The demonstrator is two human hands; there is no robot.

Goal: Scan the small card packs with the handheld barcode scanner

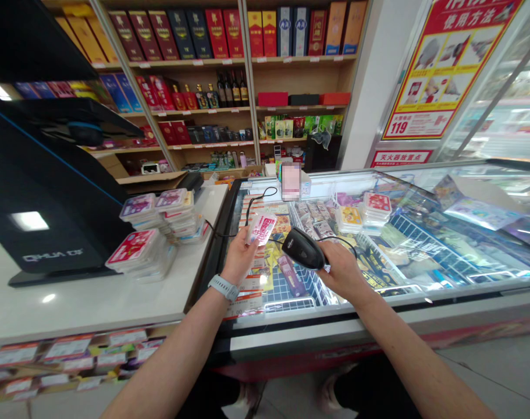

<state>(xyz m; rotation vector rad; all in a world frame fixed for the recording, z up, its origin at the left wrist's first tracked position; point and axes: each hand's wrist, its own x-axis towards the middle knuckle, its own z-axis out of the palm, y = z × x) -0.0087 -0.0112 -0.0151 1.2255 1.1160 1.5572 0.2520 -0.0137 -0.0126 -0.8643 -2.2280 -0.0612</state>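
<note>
My left hand (242,255), with a pale watch on its wrist, holds a small clear tub with a pink and white label (262,227). My right hand (341,270) grips a black barcode scanner (303,249), whose head points left toward the tub. Both hands are above the glass top of a freezer. Stacked tubs with red, purple and yellow labels stand on the white counter at the left (136,250). Two shorter stacks, one yellow-topped (349,216) and one red-topped (377,210), rest on the freezer glass.
The chest freezer (356,317) spans the middle and right, holding packets in wire baskets. A black screen terminal (50,209) stands on the white counter (195,291). Black cable crosses the glass. An open carton (478,201) lies far right; shelves of boxes stand behind.
</note>
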